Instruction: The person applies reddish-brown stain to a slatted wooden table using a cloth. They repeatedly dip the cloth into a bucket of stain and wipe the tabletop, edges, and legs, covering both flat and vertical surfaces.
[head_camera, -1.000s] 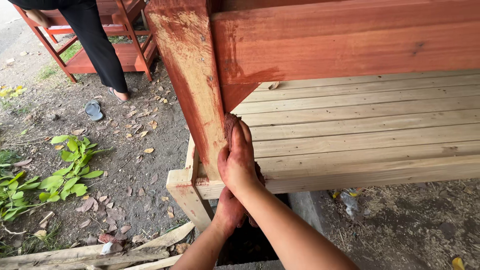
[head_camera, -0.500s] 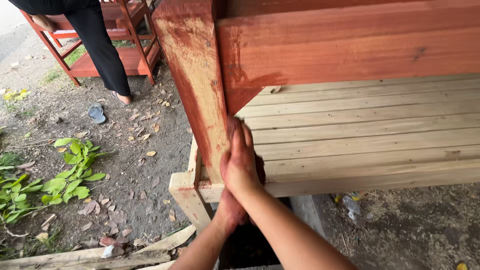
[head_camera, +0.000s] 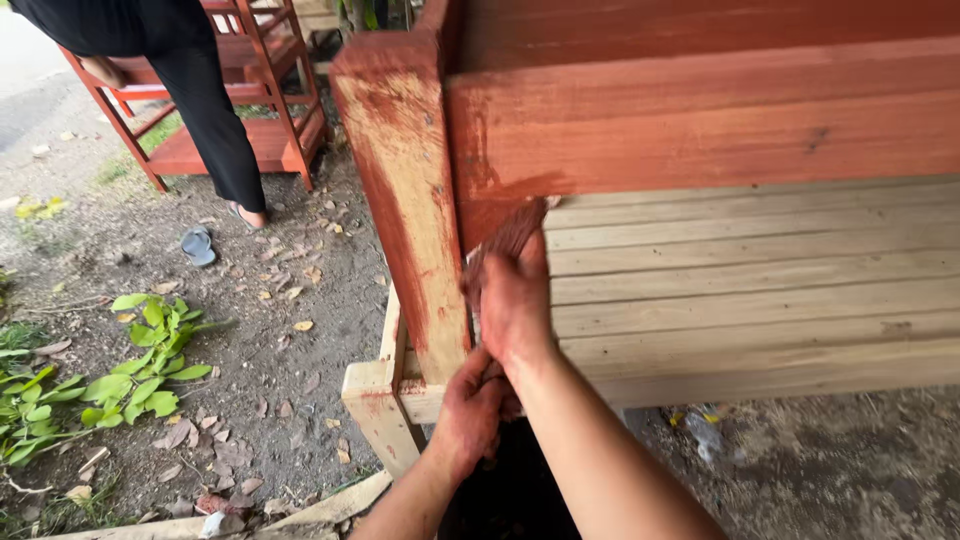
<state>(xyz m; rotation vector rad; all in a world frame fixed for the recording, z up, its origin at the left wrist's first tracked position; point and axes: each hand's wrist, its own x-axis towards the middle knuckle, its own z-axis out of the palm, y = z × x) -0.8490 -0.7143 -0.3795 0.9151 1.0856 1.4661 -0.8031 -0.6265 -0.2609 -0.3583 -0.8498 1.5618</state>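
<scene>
My right hand, smeared with red-brown stain, is shut on a stained rag. It presses the rag into the corner where the upright wooden post meets the red-stained upper rail. Below it, my left hand curls around the bare lower frame board at the foot of the post. The post is unevenly stained, red at its top and edges and paler in the middle. Behind my hands, the slatted deck is bare pale wood.
Another person's dark-trousered legs stand at the upper left beside a red-stained wooden frame. A grey sandal lies on the dirt. Green leafy plants grow at the left. Dry leaves and wood offcuts lie below.
My right hand has slid the rag upward along the post, from the lower slats to the corner under the upper rail. My left hand stays on the lower frame.
</scene>
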